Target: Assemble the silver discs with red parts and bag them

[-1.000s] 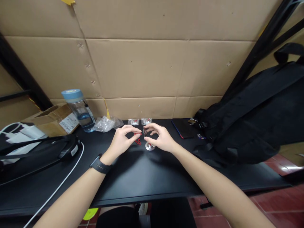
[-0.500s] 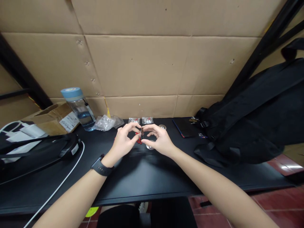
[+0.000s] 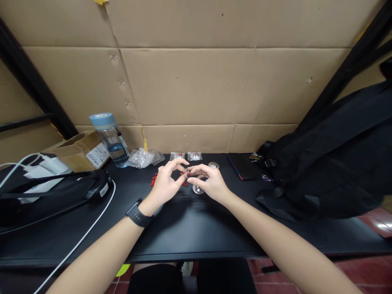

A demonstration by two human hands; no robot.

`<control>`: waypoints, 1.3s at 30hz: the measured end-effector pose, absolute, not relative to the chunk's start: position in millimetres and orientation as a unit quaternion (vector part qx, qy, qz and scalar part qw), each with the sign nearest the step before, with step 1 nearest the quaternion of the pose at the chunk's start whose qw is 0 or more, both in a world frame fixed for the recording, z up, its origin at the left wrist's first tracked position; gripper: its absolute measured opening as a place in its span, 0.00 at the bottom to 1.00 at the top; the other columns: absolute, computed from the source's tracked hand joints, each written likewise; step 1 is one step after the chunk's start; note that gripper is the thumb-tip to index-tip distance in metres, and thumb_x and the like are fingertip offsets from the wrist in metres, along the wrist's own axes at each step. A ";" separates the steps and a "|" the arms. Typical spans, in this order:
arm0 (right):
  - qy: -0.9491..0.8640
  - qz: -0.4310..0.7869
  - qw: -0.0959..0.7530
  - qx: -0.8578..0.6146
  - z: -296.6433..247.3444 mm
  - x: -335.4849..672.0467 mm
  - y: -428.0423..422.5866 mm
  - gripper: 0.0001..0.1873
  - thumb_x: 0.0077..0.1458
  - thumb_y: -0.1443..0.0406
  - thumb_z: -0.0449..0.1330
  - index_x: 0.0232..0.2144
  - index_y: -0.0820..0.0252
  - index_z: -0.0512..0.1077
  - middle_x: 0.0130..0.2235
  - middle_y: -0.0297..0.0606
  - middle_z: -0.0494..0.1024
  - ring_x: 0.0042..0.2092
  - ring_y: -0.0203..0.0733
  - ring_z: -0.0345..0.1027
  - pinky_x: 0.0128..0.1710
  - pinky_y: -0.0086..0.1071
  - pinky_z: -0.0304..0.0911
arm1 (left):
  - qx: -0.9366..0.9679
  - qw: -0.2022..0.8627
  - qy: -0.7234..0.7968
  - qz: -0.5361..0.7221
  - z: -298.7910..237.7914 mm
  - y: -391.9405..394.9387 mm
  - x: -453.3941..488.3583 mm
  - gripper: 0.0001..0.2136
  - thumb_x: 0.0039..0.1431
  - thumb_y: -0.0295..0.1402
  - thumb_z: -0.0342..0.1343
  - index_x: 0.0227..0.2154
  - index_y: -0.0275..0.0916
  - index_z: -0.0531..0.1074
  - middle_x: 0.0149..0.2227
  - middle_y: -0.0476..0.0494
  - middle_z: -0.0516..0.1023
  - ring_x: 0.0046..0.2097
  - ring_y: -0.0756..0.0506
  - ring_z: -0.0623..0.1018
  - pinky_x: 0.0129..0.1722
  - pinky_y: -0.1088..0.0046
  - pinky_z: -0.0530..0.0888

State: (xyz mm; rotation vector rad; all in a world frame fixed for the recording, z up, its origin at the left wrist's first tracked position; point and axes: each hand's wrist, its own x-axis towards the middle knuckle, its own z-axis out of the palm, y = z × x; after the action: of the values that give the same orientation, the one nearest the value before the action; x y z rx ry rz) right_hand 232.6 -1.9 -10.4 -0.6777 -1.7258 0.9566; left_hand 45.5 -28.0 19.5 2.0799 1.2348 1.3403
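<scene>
Above the black table [image 3: 196, 232], a small shiny metal disc [image 3: 188, 174] stands on edge between my two hands. My left hand [image 3: 167, 181], with a black watch on its wrist, pinches it from the left. The fingertips of my right hand [image 3: 211, 184] close on it from the right. A bit of red shows at the disc, too small to make out. Beneath my right hand lies a round metal piece [image 3: 198, 189], partly covered by it, and another round metal piece [image 3: 213, 165] sits just behind. Small red pieces [image 3: 154, 179] lie beside my left hand, partly hidden.
Two small clear packets [image 3: 194, 156] lie at the back by the cardboard wall [image 3: 183, 90]. To the left are a crumpled plastic bag [image 3: 141, 158], a water bottle [image 3: 113, 143], a cardboard box [image 3: 78, 153] and a white cable [image 3: 92, 226]. A black backpack [image 3: 343, 159] fills the right.
The view has shifted slightly, so everything sits a little further right. The disc is turned and lower between my fingers; my left index finger is raised more. Both hands stay together.
</scene>
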 end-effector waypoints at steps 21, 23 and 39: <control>-0.822 0.181 0.452 -0.295 -1.8 243.5 2.5 0.06 0.64 0.65 0.55 0.34 0.57 0.71 0.49 0.45 0.71 0.51 0.45 0.68 0.46 0.38 0.67 | 0.769 0.126 0.442 0.445 15.8 -24.6 40.5 0.13 0.66 0.37 0.54 0.52 0.43 0.67 0.52 0.42 0.77 0.55 0.42 0.75 0.57 0.62 0.68; -0.826 0.164 0.453 -0.293 -1.8 244.6 3.5 0.05 0.64 0.66 0.55 0.35 0.57 0.71 0.51 0.46 0.69 0.54 0.47 0.66 0.51 0.41 0.66 | 0.799 0.132 0.435 0.394 13.5 -24.9 41.1 0.20 0.64 0.39 0.58 0.57 0.45 0.64 0.55 0.42 0.76 0.59 0.41 0.73 0.60 0.59 0.65; -0.834 0.110 0.346 -0.415 -27.7 269.2 51.9 0.07 0.60 0.67 0.58 0.29 0.58 0.73 0.47 0.43 0.74 0.49 0.47 0.67 0.54 0.43 0.62 | 0.855 0.063 0.461 0.228 -16.0 2.3 21.3 0.13 0.63 0.28 0.52 0.46 0.51 0.75 0.51 0.48 0.79 0.57 0.40 0.73 0.53 0.59 0.63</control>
State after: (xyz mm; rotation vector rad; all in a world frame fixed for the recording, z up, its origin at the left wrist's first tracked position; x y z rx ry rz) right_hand 269.2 51.9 -27.7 -1.0763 -2.1649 0.2861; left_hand 21.3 2.3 -16.0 2.5831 1.3941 0.6888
